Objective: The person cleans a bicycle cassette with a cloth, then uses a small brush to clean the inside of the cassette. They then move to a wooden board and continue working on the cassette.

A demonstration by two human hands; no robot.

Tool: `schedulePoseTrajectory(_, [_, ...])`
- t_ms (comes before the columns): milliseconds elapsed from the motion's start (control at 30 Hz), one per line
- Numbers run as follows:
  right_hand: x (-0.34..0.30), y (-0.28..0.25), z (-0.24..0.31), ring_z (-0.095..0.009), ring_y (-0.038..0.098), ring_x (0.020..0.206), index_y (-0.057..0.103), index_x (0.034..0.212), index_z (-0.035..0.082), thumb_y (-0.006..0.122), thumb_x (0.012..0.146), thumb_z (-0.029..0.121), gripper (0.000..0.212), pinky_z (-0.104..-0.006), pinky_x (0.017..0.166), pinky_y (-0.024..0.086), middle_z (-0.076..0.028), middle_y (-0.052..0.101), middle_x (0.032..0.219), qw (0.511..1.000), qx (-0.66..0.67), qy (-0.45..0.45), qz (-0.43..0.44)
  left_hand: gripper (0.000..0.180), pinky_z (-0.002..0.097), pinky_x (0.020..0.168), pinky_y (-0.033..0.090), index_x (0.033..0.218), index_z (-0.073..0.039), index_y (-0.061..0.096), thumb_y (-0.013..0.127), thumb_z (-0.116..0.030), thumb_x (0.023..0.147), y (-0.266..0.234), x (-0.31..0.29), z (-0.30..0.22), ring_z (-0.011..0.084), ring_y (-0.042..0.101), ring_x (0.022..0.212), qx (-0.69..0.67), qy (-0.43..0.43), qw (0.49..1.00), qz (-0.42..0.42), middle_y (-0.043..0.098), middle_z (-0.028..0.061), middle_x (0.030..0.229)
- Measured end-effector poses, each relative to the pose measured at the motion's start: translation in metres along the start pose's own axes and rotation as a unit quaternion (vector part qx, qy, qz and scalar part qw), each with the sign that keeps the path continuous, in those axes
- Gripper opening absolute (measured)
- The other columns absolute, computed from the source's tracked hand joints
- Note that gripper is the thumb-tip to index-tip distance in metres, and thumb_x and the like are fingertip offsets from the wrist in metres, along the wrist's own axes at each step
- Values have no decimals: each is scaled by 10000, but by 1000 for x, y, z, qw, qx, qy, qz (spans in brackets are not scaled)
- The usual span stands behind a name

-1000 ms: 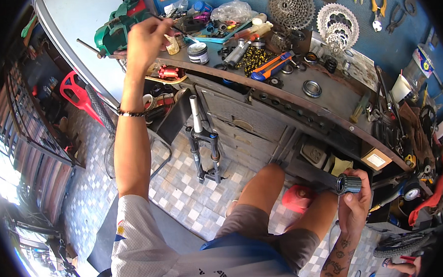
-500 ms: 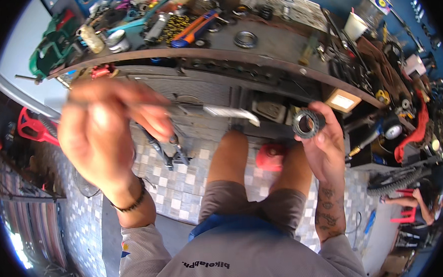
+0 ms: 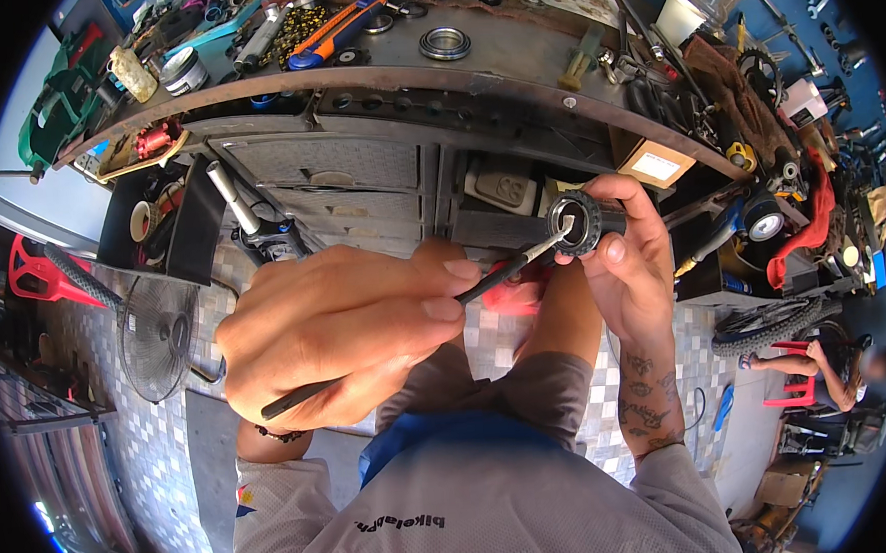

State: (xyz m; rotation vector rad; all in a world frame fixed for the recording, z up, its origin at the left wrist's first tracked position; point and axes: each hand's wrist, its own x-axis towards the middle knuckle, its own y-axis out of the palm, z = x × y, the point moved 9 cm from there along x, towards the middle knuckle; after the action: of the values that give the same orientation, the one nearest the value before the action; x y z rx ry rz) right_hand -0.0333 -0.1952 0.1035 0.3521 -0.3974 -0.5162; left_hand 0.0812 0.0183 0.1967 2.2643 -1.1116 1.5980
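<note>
My left hand (image 3: 340, 327) pinches a slim brush (image 3: 508, 271) between thumb and fingers, its dark handle end jutting out below the palm. The brush's pale, loaded-looking tip reaches into the open end of a black hollow bike part (image 3: 589, 221). That part is a short cylinder with a notched rim and a metal ring inside, resembling a freehub body. Fingers and thumb of my right hand (image 3: 639, 281) grip it from the side and below, its opening turned toward the brush. Whether the tip touches the inner wall, I cannot tell.
Ahead runs a workbench (image 3: 513, 78) bearing a metal bearing ring (image 3: 445, 43), an orange-blue tool (image 3: 338, 30) and a white tub (image 3: 183, 71). A fan (image 3: 156, 337) stands at left. A cardboard box (image 3: 658, 163) sits under the bench. A person (image 3: 834, 371) sits far right.
My left hand has come down and to the right, bringing the brush tip into the bike part's opening. My right hand has shifted slightly left and up, still holding the part.
</note>
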Motion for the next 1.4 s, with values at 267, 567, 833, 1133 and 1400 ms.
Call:
schedulePoseTrajectory(267, [-1, 1, -1, -188, 674, 960, 522, 1315, -35, 764, 906, 178, 520, -341, 809, 566, -130, 636, 1168, 999, -38, 3, 13, 266, 351, 642, 622, 1006, 38, 725, 808, 30, 754, 3, 1, 1, 299, 767, 804, -21, 23, 999, 10, 757, 213, 932])
schedulePoseTrajectory(567, [-1, 2, -1, -162, 673, 969, 567, 1263, -32, 797, 864, 113, 483, -306, 844, 579, -118, 634, 1163, 999, -32, -3, 12, 208, 337, 613, 604, 1017, 45, 726, 771, 41, 814, 3, -3, 7, 281, 757, 756, -17, 23, 999, 13, 756, 242, 954])
schedulePoseTrajectory(833, [-2, 0, 0, -173, 633, 1090, 580, 1253, -15, 830, 827, 103, 508, -314, 918, 550, -125, 620, 1203, 998, -60, -12, 11, 190, 348, 654, 612, 1005, 78, 719, 770, 34, 828, 1, -5, 12, 309, 771, 803, -37, 2, 999, 7, 754, 237, 906])
schedulePoseTrajectory(1133, [-2, 4, 3, -194, 632, 1109, 584, 1236, 4, 841, 809, 81, 504, -349, 987, 500, -128, 643, 1179, 996, -82, -20, 19, 183, 360, 666, 611, 992, 81, 720, 781, 17, 832, -1, -5, 16, 309, 771, 799, -35, -17, 999, -8, 755, 222, 872])
schedulePoseTrajectory(1400, [-2, 9, 5, -215, 626, 1150, 582, 1229, -5, 828, 787, -26, 507, -358, 1002, 518, -152, 636, 1199, 994, -82, -34, 58, 180, 340, 605, 587, 1003, 86, 708, 782, 5, 860, -2, -7, 23, 276, 745, 710, -24, -27, 999, -28, 758, 189, 867])
